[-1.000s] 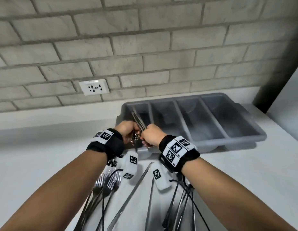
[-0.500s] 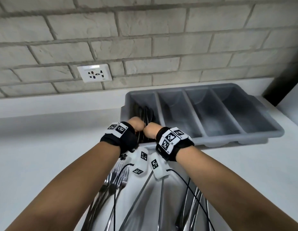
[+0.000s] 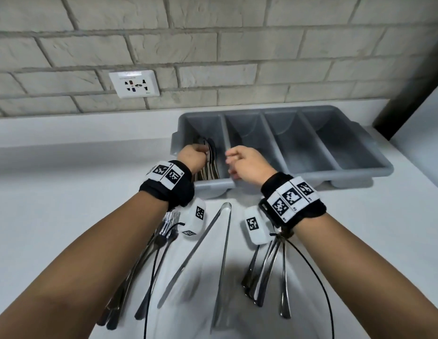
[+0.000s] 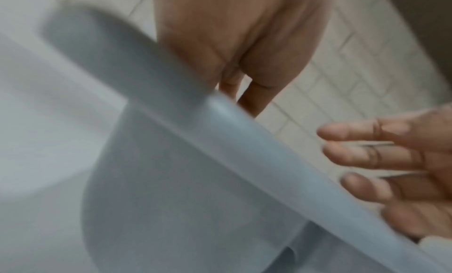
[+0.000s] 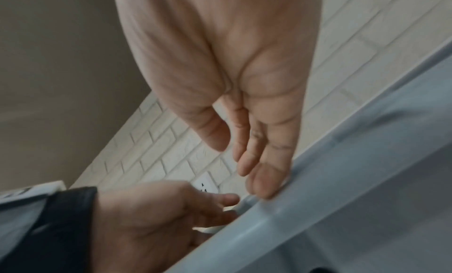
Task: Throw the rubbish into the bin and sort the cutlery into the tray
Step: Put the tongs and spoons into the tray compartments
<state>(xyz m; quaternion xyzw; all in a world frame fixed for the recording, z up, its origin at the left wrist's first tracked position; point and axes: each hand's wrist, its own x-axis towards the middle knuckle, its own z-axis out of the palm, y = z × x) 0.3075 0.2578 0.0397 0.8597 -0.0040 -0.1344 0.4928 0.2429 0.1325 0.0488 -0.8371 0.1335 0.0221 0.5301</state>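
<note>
Steel spoons (image 3: pixel 208 165) you hold bunched in your left hand (image 3: pixel 192 159) may clatter crooked in the tray (image 3: pixel 374 167) if dropped; right hand (image 3: pixel 247 165) loose, holding nothing.

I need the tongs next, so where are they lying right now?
In the head view the tongs lie on the counter between the forearms, forks to their left, tips toward the grey tray.
</note>
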